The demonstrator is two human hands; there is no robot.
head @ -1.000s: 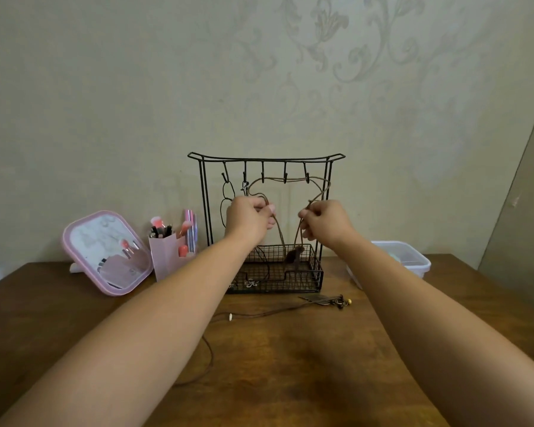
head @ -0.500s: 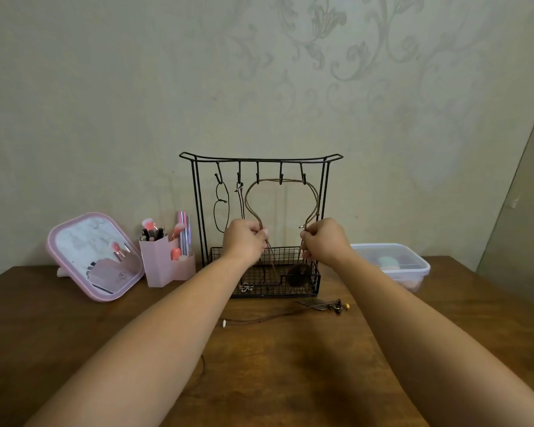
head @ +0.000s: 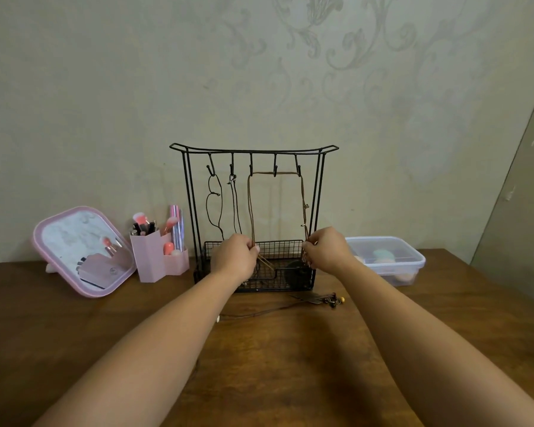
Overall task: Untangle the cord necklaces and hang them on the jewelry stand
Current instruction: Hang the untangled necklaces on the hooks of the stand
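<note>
A brown cord (head: 251, 211) hung across the stand (head: 318, 192) is pinched low down by both hands (head: 235, 257) (head: 323, 249).

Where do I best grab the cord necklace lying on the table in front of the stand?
Pinch the bare cord mid-length from above: it lies flat and straight there. Avoid the beaded cluster at its right end, close to the jewelry stand basket.
</note>
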